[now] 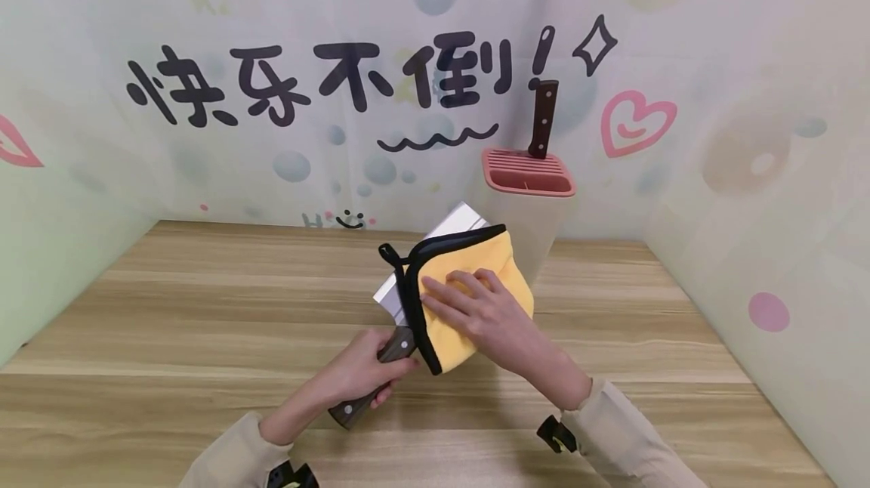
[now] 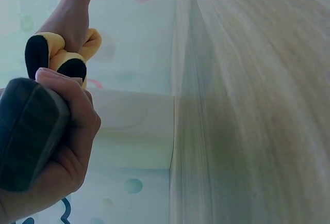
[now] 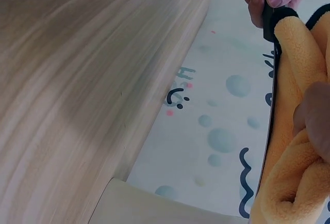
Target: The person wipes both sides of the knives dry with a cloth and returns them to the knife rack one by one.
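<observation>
My left hand grips the dark handle of a kitchen knife with a broad, shiny blade. The knife is held above the table, its blade slanting away to the upper right. A yellow cloth with black edging and a small loop is folded over the blade and hides much of it. With bent fingers, my right hand holds the cloth against the blade. In the right wrist view the cloth lies bunched along the blade's thin edge. The left wrist view shows the handle's butt in the left hand.
A pale knife block with a pink slotted top stands behind the cloth, near the back wall. Another knife's brown handle sticks up from it. Below lies the wood-grain table, bounded by printed walls at the back and sides.
</observation>
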`<state>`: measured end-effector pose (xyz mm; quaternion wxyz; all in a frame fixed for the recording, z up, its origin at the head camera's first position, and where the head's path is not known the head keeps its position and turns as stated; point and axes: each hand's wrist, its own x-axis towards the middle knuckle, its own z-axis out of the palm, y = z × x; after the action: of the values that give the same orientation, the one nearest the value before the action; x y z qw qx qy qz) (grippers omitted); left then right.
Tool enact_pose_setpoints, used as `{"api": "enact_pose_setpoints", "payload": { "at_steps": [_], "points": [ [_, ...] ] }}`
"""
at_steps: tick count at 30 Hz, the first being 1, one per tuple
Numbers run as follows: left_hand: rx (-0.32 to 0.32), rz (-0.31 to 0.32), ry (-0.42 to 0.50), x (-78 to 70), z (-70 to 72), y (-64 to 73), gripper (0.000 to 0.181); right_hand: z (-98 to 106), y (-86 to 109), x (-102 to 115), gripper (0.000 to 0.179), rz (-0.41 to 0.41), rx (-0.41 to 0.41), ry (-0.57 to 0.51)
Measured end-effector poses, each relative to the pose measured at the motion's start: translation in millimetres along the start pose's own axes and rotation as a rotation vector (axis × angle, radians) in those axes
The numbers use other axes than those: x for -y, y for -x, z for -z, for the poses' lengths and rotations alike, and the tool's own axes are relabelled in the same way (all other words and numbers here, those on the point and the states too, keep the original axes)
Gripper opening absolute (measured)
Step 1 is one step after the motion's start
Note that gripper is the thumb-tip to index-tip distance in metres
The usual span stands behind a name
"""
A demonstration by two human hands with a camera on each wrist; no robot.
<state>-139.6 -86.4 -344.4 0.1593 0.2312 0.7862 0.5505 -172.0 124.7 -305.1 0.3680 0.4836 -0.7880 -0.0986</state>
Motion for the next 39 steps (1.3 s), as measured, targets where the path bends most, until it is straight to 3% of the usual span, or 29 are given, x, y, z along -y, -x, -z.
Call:
{"api": "enact_pose_setpoints", "payload": {
  "at_steps": [17,32,39],
  "points": [
    [-0.012,0.024,0.000,-2.0,0.5,0.3,0.019,-2.1,1.3,-8.7,0.038,-0.032,-0.037,0.030],
    [-0.002,0.047,-0.021,-2.3,0.1,1.9,0.022,-6.9,9.7,-30.2,0.047,-0.233,-0.071,-0.032],
    [0.013,0.024,-0.024,-2.3,0.0,2.3,0.021,-9.2,13.4,-38.2,0.047,-0.297,-0.079,-0.027]
  ]
}}
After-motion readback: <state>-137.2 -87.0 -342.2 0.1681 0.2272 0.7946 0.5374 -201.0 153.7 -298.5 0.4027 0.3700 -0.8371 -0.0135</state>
